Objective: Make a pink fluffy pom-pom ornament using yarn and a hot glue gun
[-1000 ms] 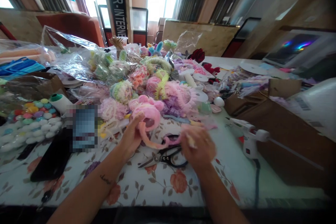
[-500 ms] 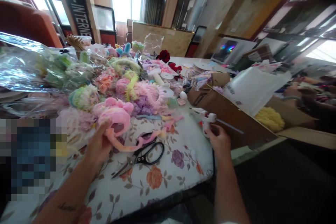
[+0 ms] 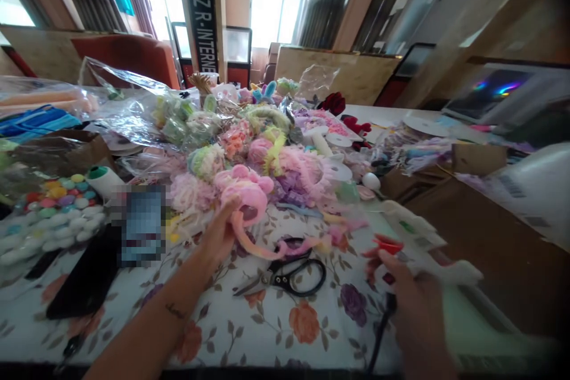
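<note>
Pink plush piece [image 3: 240,189] lies in the grasp of the left hand [image 3: 221,227], lifted at the front edge of the pastel heap [image 3: 236,138] on the bench [image 3: 249,338]. That hand pinches its near left side between thumb and fingers. From there a soft strip [image 3: 262,252] sags down, then runs rightward, its long axis pointing broadly across toward the right hand [image 3: 401,282]. On the way it crosses the upper handle loop of the scissors [image 3: 278,281], whose blades point left. Farther right, well apart from the plush body but near the strip's far end, the right hand has its fingers curled round a white glue gun [image 3: 412,227], close to the red trigger [image 3: 389,244]; blur hides exactly how the nozzle is aimed. So the left hand is nearer the plush, the right nearer the tail.

As for looks, the body is fuzzy and rounded, with puffy bumps along its top and a dark oval opening facing rightward. The strip shades from peach through pink to pale yellow.
</note>
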A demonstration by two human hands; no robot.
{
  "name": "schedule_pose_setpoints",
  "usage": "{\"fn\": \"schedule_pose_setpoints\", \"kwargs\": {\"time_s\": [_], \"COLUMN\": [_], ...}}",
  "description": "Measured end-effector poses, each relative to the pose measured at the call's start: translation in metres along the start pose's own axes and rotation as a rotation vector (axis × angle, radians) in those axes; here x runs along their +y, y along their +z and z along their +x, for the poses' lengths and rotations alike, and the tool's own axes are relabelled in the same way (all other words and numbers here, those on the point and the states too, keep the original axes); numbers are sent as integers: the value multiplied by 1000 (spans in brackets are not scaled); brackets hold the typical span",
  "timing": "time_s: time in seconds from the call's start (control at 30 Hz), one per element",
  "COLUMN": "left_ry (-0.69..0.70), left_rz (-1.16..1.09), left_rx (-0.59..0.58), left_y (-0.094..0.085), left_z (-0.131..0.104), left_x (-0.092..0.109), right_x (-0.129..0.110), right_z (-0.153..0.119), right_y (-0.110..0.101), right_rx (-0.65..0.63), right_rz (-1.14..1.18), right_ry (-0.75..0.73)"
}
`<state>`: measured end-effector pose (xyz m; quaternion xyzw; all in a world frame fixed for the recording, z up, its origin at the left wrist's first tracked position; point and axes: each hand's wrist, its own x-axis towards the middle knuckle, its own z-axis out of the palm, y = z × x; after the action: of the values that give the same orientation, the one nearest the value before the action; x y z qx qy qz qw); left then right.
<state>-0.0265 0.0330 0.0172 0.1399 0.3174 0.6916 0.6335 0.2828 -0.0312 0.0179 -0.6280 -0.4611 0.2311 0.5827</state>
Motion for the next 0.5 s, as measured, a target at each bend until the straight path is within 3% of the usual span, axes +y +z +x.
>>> {"fn": "schedule_pose_setpoints", "kwargs": {"time_s": [0.07, 0.23, 0.33, 0.5], "left_ry": [13, 38, 49, 17], "left_rz": [11, 51, 71, 58], "left_rx": [6, 3, -18, -41], "left_y": [-1, -2, -4, -8], "left_z": [0, 1, 3, 4], "left_x": [0, 0, 1, -2], "right_x": [-19, -53, -57, -44], "right_z": [-23, -54, -63, -74], "right_y": [29, 83, 94, 93], "right_rx": [-228, -590, -610, -589], "right_rz": [146, 273, 260, 217], "right_ry": [171, 233, 287, 292]}}
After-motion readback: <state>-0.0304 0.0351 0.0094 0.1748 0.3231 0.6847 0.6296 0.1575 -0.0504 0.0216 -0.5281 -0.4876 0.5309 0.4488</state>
